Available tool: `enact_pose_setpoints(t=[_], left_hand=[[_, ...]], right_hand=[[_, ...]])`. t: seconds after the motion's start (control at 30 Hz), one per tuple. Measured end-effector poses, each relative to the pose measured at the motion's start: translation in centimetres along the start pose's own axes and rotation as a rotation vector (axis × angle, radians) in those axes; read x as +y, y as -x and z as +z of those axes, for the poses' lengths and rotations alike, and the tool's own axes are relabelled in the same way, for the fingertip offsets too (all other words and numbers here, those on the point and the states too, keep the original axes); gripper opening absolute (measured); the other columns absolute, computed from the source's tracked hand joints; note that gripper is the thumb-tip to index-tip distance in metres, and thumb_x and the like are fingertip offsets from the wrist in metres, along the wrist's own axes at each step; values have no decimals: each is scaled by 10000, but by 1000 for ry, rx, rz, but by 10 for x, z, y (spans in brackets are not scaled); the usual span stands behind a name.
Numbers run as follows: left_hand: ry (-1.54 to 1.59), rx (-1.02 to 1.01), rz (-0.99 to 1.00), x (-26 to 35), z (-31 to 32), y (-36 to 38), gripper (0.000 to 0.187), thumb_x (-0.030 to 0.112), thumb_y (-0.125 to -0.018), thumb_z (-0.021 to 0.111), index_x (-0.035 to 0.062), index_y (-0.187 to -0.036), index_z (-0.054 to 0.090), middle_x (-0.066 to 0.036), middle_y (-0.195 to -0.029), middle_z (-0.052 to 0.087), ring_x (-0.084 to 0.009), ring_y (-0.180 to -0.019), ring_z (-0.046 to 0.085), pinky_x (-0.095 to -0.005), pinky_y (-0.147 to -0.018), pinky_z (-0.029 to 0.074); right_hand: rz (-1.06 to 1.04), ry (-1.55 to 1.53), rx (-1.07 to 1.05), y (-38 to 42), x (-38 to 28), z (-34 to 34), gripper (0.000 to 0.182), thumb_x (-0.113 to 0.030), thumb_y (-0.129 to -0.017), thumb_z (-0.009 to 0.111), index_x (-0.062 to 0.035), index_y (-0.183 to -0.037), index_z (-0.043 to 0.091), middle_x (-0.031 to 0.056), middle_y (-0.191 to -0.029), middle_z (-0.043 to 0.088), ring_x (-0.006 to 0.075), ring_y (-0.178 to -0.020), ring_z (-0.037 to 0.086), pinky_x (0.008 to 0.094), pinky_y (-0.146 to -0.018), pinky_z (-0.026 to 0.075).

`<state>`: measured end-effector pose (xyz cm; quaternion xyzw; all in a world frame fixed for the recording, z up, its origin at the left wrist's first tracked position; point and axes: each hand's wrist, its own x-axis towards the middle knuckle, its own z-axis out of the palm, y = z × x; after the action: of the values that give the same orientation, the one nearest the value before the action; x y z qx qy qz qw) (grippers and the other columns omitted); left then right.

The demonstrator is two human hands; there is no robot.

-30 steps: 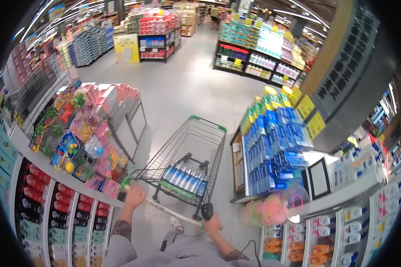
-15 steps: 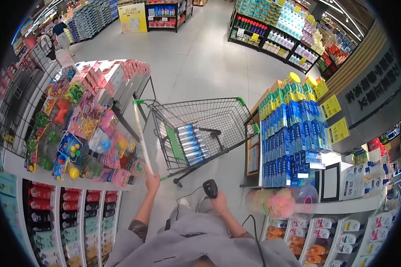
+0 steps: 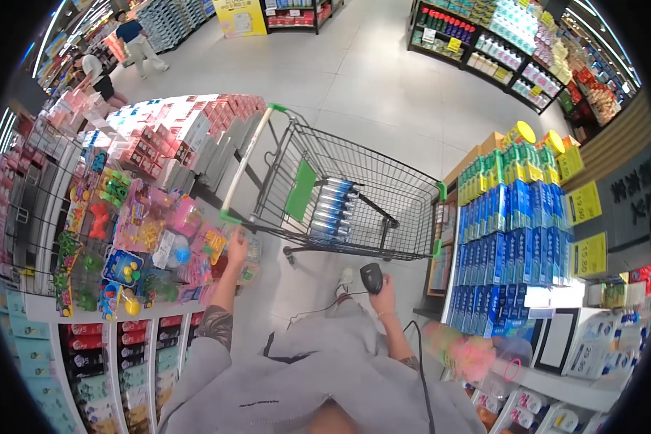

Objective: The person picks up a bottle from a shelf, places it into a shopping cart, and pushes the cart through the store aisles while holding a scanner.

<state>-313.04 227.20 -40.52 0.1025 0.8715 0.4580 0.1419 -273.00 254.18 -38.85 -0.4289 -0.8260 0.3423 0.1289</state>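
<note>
My right hand (image 3: 385, 296) is wrapped round the handle of a black handheld barcode scanner (image 3: 370, 277), whose cable trails down across my clothes. My left hand (image 3: 236, 248) is right at the near green end of the handle bar (image 3: 247, 159) of a shopping cart (image 3: 354, 188); I cannot tell whether its fingers grip there. A pack of bottles with blue and silver labels (image 3: 333, 210) lies in the cart, beside the green child-seat panel (image 3: 301, 191).
Toys hang in packets on a rack (image 3: 152, 239) at left, with pink boxes (image 3: 159, 137) behind. Stacked blue boxes (image 3: 506, 239) stand close to the cart's right end. Two people (image 3: 139, 45) are at the far left. Pale floor (image 3: 325, 79) stretches beyond the cart.
The cart has turned, and its near handle end has swung up and away from me. My left hand is now at that end instead of around the bar. The scanner stays in my right hand.
</note>
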Motion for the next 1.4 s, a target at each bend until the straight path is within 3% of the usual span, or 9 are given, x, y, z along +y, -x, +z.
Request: enact_pose_setpoints(t=[0.1,0.27,0.47,0.7,1.0,1.03,1.07,1.13,1.4], left_hand=[[-260,-218,-80,-2,24,0,502,180,-828,535,118,-1318,445,-175,-927,633,-348,-931,597,-430,-848,448],[-583,-404,-55,2,68,63,380,257,-832,485,80,-1157,571,-211,-1010,630,-348,-995,589,-400,-865,458],[-541,-530,-318,-9,82,133,355,262,-801,536,65,-1088,606,-200,-1014,632,-345,-971,597,-419,-864,458],[-412,-554,-270,-97,73,156,346,265,-851,522,47,-1113,584,-221,-1037,615,-344,-994,588,-373,-834,451],[-514,-672,-218,-23,104,44,364,179,-834,539,46,-1173,548,-197,-1037,617,-330,-938,600,-392,-817,451],[-471,-623,-99,-3,117,27,363,158,-825,540,47,-1171,549,-189,-1052,604,-332,-955,583,-395,-833,442],[-450,-568,15,24,118,-4,364,137,-817,540,47,-1169,550,-181,-1068,592,-333,-972,566,-397,-848,434],[-444,-493,207,-10,137,-55,380,89,-803,533,32,-1179,531,-191,-1107,549,-349,-1039,505,-400,-900,402],[-463,-362,534,200,197,-209,461,65,-807,563,39,-1252,443,-192,-1326,387,-391,-1203,382,-435,-1010,317]], right_hand=[[-240,177,66,-71,21,-6,304,-141,-640,715,5,-897,647,162,-1301,442,362,-1232,366,427,-1024,324],[-47,486,-367,-142,57,-3,461,-368,-688,669,-159,-1098,646,121,-1376,383,363,-1280,303,491,-1092,170],[63,469,-704,-163,94,16,519,-418,-699,642,-272,-1193,579,76,-1364,405,350,-1192,428,446,-1045,293],[8,376,-651,-163,76,44,501,-346,-691,635,-192,-1166,596,33,-1320,461,291,-1135,499,413,-961,411],[249,127,-670,-164,46,56,514,-228,-666,649,-149,-1167,569,60,-1267,511,275,-1116,525,394,-926,451],[231,74,-617,-160,54,66,527,-223,-656,658,-134,-1168,565,94,-1221,548,282,-1090,543,393,-924,449],[474,-56,-596,-164,52,74,517,-231,-628,692,-118,-1122,593,130,-1116,609,298,-1039,575,393,-887,465],[547,-179,-659,-167,50,66,486,-242,-609,714,-100,-1063,620,153,-1012,647,319,-1000,592,397,-846,478],[771,-83,-478,-163,10,61,451,-272,-579,719,-62,-970,643,165,-951,659,354,-928,610,414,-805,490]])
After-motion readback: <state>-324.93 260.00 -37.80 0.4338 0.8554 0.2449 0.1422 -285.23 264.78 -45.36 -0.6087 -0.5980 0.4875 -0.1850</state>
